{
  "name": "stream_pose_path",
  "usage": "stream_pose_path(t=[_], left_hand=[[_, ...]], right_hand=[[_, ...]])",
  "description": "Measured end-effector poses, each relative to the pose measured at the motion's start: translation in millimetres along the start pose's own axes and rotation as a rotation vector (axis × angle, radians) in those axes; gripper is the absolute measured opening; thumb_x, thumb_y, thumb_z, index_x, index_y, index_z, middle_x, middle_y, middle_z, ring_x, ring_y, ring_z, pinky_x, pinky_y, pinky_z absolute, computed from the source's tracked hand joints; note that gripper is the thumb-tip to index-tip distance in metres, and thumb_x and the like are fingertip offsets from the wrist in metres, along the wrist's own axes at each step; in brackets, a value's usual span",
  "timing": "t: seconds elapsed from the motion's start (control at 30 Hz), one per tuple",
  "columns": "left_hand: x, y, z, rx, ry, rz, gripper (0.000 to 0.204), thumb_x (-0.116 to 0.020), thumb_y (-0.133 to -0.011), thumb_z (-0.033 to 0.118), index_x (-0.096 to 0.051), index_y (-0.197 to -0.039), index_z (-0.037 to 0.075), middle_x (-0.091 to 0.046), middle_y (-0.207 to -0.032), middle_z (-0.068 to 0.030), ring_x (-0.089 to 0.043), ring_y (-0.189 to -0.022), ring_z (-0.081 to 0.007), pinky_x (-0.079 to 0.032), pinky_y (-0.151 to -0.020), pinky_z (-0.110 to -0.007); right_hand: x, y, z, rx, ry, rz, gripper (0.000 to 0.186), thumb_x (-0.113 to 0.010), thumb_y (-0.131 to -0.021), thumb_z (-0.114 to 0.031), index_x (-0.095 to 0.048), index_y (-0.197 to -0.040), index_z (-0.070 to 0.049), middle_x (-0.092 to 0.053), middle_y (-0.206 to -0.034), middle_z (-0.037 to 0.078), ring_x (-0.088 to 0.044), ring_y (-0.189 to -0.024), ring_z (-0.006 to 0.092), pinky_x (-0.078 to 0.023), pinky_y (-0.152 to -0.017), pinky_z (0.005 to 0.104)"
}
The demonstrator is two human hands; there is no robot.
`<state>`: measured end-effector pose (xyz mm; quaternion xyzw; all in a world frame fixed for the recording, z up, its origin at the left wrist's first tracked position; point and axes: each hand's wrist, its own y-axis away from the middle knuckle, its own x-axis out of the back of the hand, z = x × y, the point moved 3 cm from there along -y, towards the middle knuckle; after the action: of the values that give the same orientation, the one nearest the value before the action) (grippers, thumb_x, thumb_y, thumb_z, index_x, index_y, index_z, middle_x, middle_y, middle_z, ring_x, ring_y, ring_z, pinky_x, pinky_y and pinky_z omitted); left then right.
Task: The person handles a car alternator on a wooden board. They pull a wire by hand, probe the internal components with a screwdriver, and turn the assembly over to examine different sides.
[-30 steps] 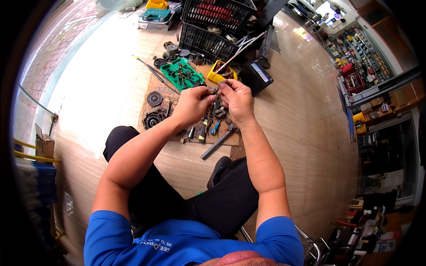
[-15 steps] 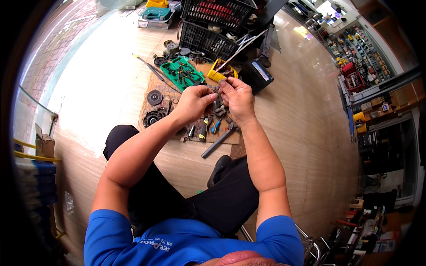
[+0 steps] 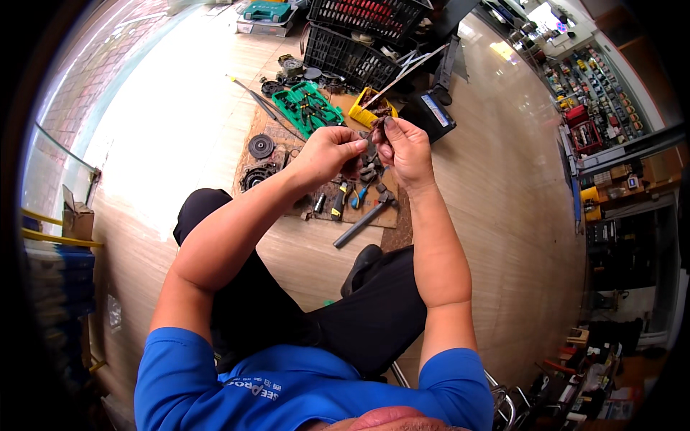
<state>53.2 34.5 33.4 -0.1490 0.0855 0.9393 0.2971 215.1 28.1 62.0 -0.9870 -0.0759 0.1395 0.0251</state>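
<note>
My left hand [image 3: 332, 152] and my right hand [image 3: 408, 152] are raised close together above a worn cardboard sheet [image 3: 302, 208]. The fingers of both are closed in a pinch. A small dark brownish piece [image 3: 377, 129] shows at my right fingertips, too small to name. Whatever my left fingers hold is hidden. Beneath my hands lie a hammer [image 3: 363, 224] with a grey handle, blue-handled pliers [image 3: 359, 197] and a yellow-and-black tool [image 3: 339, 202]. Left of them are a round dark disc [image 3: 261, 146] and a round machine part [image 3: 256, 177].
Beyond my hands sit an open green tool case [image 3: 307, 109], a yellow bin [image 3: 359, 111] with brownish contents and a black battery [image 3: 429, 117]. Stacked black crates [image 3: 348, 57] stand behind. A teal case [image 3: 267, 10] rests at the far left. Shelves [image 3: 596, 93] line the right.
My hands have moved slightly apart, and the dark piece at my right fingertips shows more. The whole view has shifted a little, with the floor items now slightly further right.
</note>
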Motion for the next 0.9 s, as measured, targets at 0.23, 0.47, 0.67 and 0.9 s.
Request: stream_pose_path(t=[0.23,0.47,0.67,0.9], left_hand=[[1.0,-1.4,-0.4,0.009,-0.013,-0.007,0.019,-0.056,-0.097,0.02,-0.059,-0.092,0.002,-0.062,-0.073,-0.0032,-0.061,-0.062,-0.0123,-0.052,-0.059,-0.026],[-0.7,0.8,2.9,0.027,0.06,-0.072,0.019,-0.055,-0.098,0.021,-0.059,-0.091,0.003,-0.061,-0.073,-0.0029,-0.061,-0.064,-0.0125,-0.051,-0.06,-0.026],[1.4,0.6,-0.2,0.053,0.191,-0.222,0.02,-0.055,-0.098,0.022,-0.059,-0.092,0.004,-0.061,-0.074,-0.0035,-0.062,-0.064,-0.0132,-0.051,-0.06,-0.025],[-4.7,1.0,1.1,-0.087,-0.166,0.071,0.018,-0.059,-0.096,0.018,-0.061,-0.096,0.0,-0.062,-0.074,-0.0024,-0.06,-0.063,-0.0098,-0.051,-0.057,-0.024]], right_hand=[[-7.1,2.2,-4.6,-0.014,0.001,0.041,0.016,-0.06,-0.096,-0.017,-0.064,-0.088,-0.003,-0.059,-0.07,-0.001,-0.043,-0.052,0.0013,-0.031,-0.043,0.016],[-3.4,1.3,-5.6,0.017,0.084,0.048,0.01,-0.065,-0.092,-0.013,-0.065,-0.093,-0.003,-0.06,-0.07,-0.003,-0.045,-0.053,0.0007,-0.032,-0.044,0.0156],[-3.2,1.0,-4.4,0.065,0.096,0.034,0.011,-0.066,-0.091,-0.013,-0.065,-0.094,-0.002,-0.06,-0.07,-0.003,-0.046,-0.053,0.0013,-0.033,-0.046,0.0161],[-4.7,1.3,4.3,0.073,0.203,0.112,0.014,-0.064,-0.092,-0.013,-0.06,-0.099,-0.002,-0.059,-0.072,0.0,-0.047,-0.052,0.0035,-0.036,-0.044,0.0182]])
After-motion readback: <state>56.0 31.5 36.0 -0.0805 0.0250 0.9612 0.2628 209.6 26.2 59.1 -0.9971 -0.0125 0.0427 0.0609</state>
